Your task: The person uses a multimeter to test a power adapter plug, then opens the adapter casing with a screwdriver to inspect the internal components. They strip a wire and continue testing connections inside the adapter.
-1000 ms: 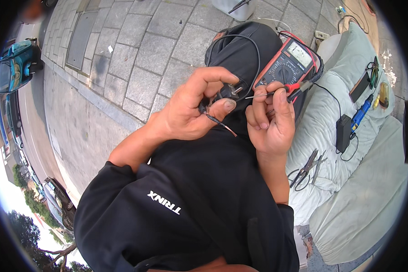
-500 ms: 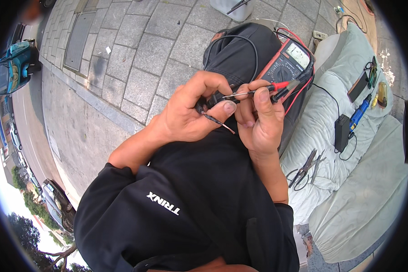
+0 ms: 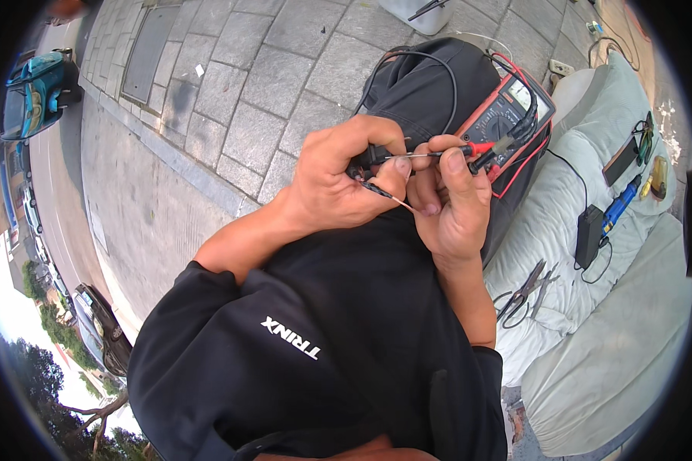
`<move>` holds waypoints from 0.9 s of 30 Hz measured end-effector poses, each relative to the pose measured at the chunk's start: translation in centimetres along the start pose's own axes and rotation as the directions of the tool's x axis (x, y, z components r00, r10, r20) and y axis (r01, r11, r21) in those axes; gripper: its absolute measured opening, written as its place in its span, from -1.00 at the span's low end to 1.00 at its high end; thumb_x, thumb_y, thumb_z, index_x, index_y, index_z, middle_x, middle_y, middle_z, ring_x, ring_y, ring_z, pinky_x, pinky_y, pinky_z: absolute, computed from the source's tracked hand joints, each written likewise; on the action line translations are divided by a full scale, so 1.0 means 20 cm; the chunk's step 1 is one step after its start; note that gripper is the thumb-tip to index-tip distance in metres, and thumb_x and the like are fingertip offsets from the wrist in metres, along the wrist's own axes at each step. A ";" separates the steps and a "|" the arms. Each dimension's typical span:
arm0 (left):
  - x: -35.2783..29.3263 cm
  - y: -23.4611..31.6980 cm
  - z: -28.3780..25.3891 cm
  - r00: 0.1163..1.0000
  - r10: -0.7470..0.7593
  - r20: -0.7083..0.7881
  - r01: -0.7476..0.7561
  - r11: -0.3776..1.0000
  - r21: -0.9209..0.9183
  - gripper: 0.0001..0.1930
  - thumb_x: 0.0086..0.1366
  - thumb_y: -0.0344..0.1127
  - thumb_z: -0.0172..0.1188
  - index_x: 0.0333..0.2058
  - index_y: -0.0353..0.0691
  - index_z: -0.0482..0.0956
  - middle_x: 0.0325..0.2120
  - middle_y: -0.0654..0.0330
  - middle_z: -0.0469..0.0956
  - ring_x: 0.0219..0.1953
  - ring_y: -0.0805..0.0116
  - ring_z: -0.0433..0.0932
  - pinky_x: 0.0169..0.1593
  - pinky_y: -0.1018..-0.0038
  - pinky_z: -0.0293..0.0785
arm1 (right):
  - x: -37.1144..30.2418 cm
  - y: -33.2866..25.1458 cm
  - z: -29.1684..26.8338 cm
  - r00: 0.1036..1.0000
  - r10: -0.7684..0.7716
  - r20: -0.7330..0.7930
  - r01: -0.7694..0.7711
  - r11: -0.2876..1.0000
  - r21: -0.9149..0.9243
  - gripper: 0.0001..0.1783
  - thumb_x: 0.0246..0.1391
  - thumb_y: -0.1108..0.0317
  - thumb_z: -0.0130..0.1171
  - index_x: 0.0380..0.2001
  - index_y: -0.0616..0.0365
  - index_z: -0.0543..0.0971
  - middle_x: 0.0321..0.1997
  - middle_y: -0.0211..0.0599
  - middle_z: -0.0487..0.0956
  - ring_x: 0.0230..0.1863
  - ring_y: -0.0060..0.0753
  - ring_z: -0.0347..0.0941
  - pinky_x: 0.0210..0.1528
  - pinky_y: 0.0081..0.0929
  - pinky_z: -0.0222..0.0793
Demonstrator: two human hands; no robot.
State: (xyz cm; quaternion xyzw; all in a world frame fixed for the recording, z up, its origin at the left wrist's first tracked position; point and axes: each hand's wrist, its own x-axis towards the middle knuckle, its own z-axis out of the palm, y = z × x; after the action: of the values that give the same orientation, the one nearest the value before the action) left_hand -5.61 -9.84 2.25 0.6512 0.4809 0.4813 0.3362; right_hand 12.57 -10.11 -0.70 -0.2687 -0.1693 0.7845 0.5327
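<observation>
My left hand [image 3: 338, 173] is closed around a black plug [image 3: 374, 156], fingers and thumb pressed on its sides. A short dark lead with a bare copper end [image 3: 392, 197] sticks out below that thumb. My right hand [image 3: 455, 188] pinches the multimeter probes, a red one [image 3: 480, 147] and a black one [image 3: 482, 161]. One thin metal probe tip [image 3: 419, 155] reaches to the plug by my left thumb; whether it touches a contact, I cannot tell. The red-edged multimeter [image 3: 500, 115] rests on my leg just beyond my right hand, its screen partly covered by the leads.
To the right, a pale green cloth-covered cushion [image 3: 569, 169] carries scissors [image 3: 521, 296], a black adapter box [image 3: 590, 237] and a blue-handled tool [image 3: 621, 206]. A whitish container [image 3: 419, 17] stands on the paving at the top. A black cable [image 3: 438, 55] loops over my knee.
The whole view has shifted slightly, so things appear further right. My hands keep the same grips on the plug and the probes.
</observation>
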 end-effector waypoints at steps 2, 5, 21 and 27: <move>0.01 -0.01 0.00 1.000 0.014 -0.014 -0.014 1.000 0.020 -0.82 0.15 -0.56 0.37 -0.27 -0.26 0.61 -0.40 0.19 0.66 -0.54 0.42 0.58 -0.47 0.52 0.47 | -0.01 -0.03 0.03 0.997 0.030 -0.072 -0.038 0.993 -0.112 -0.65 0.52 0.25 0.04 -0.02 0.40 0.60 -0.21 -0.07 0.69 -0.53 -0.63 0.28 -0.48 -0.59 0.22; 0.04 0.00 -0.02 0.999 0.035 -0.019 -0.033 0.997 0.074 -0.82 0.10 -0.57 0.37 -0.31 -0.25 0.61 -0.45 0.21 0.64 -0.58 0.42 0.56 -0.51 0.49 0.45 | -0.09 -0.09 -0.04 0.990 0.032 -0.138 -0.074 0.947 -0.312 -0.52 0.52 0.20 -0.10 -0.13 0.48 0.63 -0.28 -0.02 0.64 -0.50 -0.54 0.35 -0.44 -0.51 0.31; 0.04 -0.01 0.01 0.977 0.186 0.105 -0.204 0.958 0.204 -0.81 0.05 -0.55 0.32 -0.33 -0.22 0.57 -0.57 0.26 0.56 -0.69 0.46 0.43 -0.60 0.49 0.31 | -0.20 -0.16 0.05 0.961 -0.257 0.102 0.276 0.873 -0.402 -0.51 0.45 0.05 0.24 0.01 0.36 0.59 -0.11 -0.04 0.65 -0.33 -0.54 0.47 -0.37 -0.63 0.28; 0.03 0.01 0.01 0.989 0.114 0.097 -0.135 0.960 0.247 -0.79 -0.02 -0.47 0.39 -0.36 -0.13 0.64 -0.54 0.29 0.59 -0.64 0.29 0.53 -0.56 0.40 0.40 | -0.21 -0.18 0.10 0.963 -0.210 0.172 0.268 0.833 -0.484 -0.59 0.43 0.12 0.24 -0.12 0.37 0.67 -0.15 -0.10 0.69 -0.16 -0.40 0.57 -0.08 -0.46 0.47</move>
State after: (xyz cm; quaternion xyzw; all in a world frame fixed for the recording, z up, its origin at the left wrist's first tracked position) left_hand -5.35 -9.25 2.58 0.7370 0.4821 0.4091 0.2389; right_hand 15.24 -12.65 3.84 -0.3307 -0.4293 0.6541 0.5278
